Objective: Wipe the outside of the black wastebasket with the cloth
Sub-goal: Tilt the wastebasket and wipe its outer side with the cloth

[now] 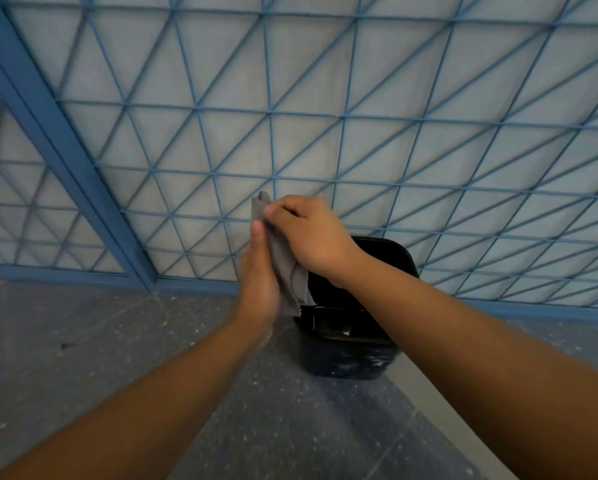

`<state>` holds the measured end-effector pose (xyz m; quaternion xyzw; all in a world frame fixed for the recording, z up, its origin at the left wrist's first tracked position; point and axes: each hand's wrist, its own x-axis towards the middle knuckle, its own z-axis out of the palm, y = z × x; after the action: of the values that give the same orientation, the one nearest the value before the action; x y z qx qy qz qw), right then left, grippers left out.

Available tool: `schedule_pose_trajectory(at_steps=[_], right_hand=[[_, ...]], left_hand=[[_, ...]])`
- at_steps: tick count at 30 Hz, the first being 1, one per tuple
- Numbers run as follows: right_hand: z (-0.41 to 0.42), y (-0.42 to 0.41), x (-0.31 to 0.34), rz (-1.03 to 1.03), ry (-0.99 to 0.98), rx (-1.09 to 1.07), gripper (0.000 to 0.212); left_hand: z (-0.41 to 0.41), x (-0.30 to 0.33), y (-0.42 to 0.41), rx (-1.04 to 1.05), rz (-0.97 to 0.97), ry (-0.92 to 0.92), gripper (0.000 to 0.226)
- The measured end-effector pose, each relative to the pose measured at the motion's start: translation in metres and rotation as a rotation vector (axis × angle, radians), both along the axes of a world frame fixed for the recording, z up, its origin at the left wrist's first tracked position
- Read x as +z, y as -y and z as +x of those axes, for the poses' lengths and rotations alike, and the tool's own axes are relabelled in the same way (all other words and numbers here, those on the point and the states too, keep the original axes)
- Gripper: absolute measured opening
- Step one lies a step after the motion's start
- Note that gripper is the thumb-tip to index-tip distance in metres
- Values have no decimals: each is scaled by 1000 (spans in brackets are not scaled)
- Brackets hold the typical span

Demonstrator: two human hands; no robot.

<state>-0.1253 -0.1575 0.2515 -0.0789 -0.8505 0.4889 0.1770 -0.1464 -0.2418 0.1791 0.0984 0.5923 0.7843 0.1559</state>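
Note:
A grey cloth point(287, 268) hangs between my two hands, held up in the air above and left of the black wastebasket point(346, 355). My right hand point(311, 233) pinches the cloth near its top edge with curled fingers. My left hand point(259, 275) lies flat against the cloth's left side, fingers straight and pointing up. The wastebasket stands on the floor against the wall, and its top left is partly hidden by the cloth and my right wrist. Pale smudges show on its front wall. Neither hand touches the wastebasket.
A wall with a blue metal grille point(342, 116) of crossing bars rises right behind the wastebasket. A thick blue frame post point(65, 133) runs diagonally at the left. The speckled grey floor point(117, 341) spreads out in front and to the left.

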Motion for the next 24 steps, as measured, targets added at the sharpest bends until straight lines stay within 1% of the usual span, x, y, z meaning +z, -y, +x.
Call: schedule_pose_trajectory(at_steps=[2, 5, 8, 11, 12, 13, 14, 15, 16, 17, 18, 19, 20, 21, 22, 23, 24], right_hand=[[-10, 13, -5, 42, 73, 67, 19], [-19, 25, -17, 112, 151, 105, 20], [-20, 40, -33, 103, 209, 132, 37], [-18, 52, -50, 117, 287, 191, 45], [-16, 53, -55, 68, 318, 211, 47], [-14, 51, -58, -39, 351, 221, 47], [-11, 46, -63, -152, 368, 205, 46], [-5, 39, -67, -224, 359, 175, 44], [3, 30, -73, -193, 327, 127, 39], [12, 19, -79, -36, 294, 79, 36], [23, 9, -88, 189, 285, 42, 40], [35, 1, -95, 404, 314, 22, 50], [47, -4, -103, 566, 388, 26, 63], [55, -6, -111, 668, 465, 35, 73], [59, -6, -119, 730, 505, 36, 77], [60, -5, -127, 777, 500, 26, 72], [59, -6, -133, 821, 451, 6, 59]], left_hand=[[-15, -18, 6, 89, 2, 66, 48], [-28, -37, 14, 44, 82, 229, 42], [-37, -50, 24, 69, 169, 378, 43], [-42, -60, 28, 83, 139, 409, 41], [-42, -63, 30, 83, 112, 426, 40], [-42, -65, 31, 66, 88, 450, 40], [-40, -66, 33, 35, 74, 475, 45], [-39, -69, 35, 0, 65, 494, 52], [-38, -72, 39, -25, 60, 515, 59], [-36, -74, 42, -33, 53, 542, 63], [-35, -78, 48, -25, 46, 565, 65], [-34, -82, 51, -9, 40, 577, 65], [-34, -88, 55, 13, 33, 575, 63], [-34, -93, 58, 35, 27, 565, 61], [-33, -96, 61, 50, 17, 552, 59], [-33, -99, 63, 66, 3, 531, 57], [-33, -101, 64, 79, -19, 502, 55]])
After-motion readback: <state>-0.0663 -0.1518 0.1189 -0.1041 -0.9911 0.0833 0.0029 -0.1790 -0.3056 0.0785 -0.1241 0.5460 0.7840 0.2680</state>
